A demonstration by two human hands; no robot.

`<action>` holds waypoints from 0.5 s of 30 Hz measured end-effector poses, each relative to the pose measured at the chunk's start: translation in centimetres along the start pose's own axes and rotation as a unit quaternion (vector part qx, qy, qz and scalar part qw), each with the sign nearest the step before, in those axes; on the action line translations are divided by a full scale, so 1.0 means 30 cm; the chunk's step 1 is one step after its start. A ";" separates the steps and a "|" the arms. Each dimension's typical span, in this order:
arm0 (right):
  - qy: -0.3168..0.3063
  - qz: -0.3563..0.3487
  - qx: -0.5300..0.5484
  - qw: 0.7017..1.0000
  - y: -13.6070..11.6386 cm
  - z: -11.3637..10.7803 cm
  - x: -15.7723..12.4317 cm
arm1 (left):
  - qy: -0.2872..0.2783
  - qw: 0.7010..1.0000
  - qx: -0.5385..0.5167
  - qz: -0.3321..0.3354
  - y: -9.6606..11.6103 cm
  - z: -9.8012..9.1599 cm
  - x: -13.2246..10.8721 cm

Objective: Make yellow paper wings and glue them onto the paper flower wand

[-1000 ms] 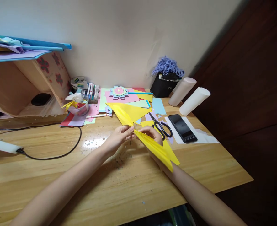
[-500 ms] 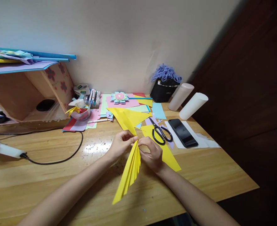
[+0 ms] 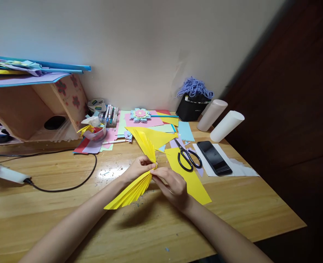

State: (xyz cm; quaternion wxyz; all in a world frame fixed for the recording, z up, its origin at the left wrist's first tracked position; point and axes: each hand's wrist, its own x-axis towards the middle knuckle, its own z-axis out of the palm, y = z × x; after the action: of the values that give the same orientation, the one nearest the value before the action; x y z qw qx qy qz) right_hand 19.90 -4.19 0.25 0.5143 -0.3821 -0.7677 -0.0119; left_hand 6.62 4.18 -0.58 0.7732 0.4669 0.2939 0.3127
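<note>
A pleated yellow paper fan (image 3: 132, 190) is pinched at its narrow middle, above the wooden table. My left hand (image 3: 139, 170) closes on that middle from the left, thumb on the folds. From the right, my right hand (image 3: 172, 186) pinches the same spot with thumb and fingers. One pleated wing spreads down to the left; the other rises behind my left fingers, in front of a flat yellow sheet (image 3: 162, 138). Another yellow sheet (image 3: 195, 186) lies beside my right hand, with black-handled scissors (image 3: 187, 157) at its upper edge.
A phone (image 3: 214, 159) rests on white paper at the right, below two white rolls (image 3: 227, 126). At the back are a layered paper flower (image 3: 140, 114), a black holder (image 3: 190, 107) with purple yarn, and markers (image 3: 111, 114). A black cable (image 3: 68, 189) loops at left.
The fan has bent at its pinched middle: its lower wing has swung left and upward, and the pleats of the upper wing now show. Both hands have shifted slightly left.
</note>
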 end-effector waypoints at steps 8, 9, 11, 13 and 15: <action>0.010 0.050 -0.012 0.999 0.010 0.004 -0.011 | -0.022 0.999 0.027 -0.013 -0.045 -0.036 0.010; 0.009 0.052 -0.012 0.999 0.012 0.003 -0.010 | -0.030 0.999 0.027 -0.012 -0.047 -0.039 0.012; 0.004 0.057 -0.016 0.998 0.017 0.001 -0.009 | -0.044 0.999 0.025 -0.015 -0.044 -0.043 0.012; -0.002 0.063 -0.024 0.998 0.025 0.002 -0.010 | -0.053 0.998 0.015 -0.025 -0.035 -0.042 0.008; -0.008 0.056 -0.034 0.998 0.034 0.005 -0.011 | -0.051 0.998 -0.004 -0.042 -0.023 -0.040 -0.001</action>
State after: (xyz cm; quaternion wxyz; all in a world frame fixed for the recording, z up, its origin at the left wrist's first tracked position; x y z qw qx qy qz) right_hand 20.45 -3.58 -0.46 0.4948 -0.4419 -0.7482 -0.0056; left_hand 5.85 4.55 -1.67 0.8015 0.4664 0.2724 0.2564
